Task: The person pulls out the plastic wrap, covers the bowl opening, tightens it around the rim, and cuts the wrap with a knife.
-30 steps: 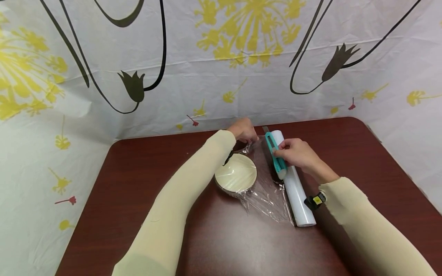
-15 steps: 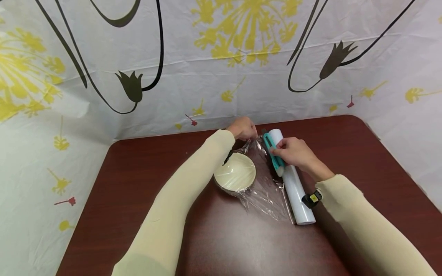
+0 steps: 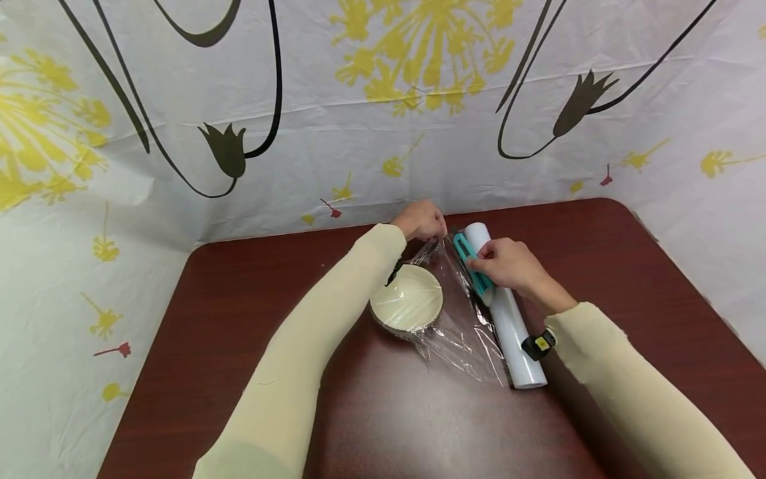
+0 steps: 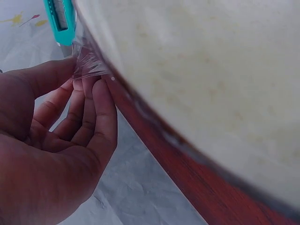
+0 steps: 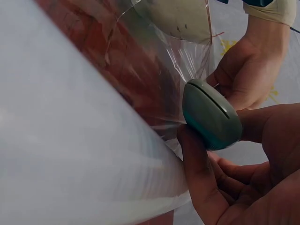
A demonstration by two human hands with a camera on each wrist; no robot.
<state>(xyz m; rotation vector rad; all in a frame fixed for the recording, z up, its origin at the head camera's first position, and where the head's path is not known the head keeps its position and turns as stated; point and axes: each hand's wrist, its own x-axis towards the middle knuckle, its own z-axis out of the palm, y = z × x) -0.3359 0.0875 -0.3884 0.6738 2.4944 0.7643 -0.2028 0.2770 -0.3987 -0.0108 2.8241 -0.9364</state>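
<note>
In the head view, a cream bowl (image 3: 408, 299) stands on the table with clear plastic wrap (image 3: 457, 336) stretched over it. The wrap runs right to a white roll (image 3: 516, 346). My left hand (image 3: 421, 221), behind the bowl, pinches the wrap's far edge; the left wrist view shows the film bunched between thumb and fingertips. My right hand (image 3: 511, 267) grips a teal utility knife (image 3: 473, 269) beside the roll, its front pointing toward the wrap near my left hand. In the right wrist view the knife's rounded end (image 5: 211, 115) sits between thumb and fingers.
The dark red-brown table (image 3: 269, 266) has rounded far corners. A white sheet (image 3: 359, 133) printed with yellow flowers and dark stems hangs just behind its far edge. Black bands with small devices, one visible at the right wrist (image 3: 538, 344), are worn on both arms.
The knife has shifted slightly left, toward my left hand. The film at the left hand's fingertips is lifted and pulled into folds. Bowl and roll stay put, apart from a slight view shift.
</note>
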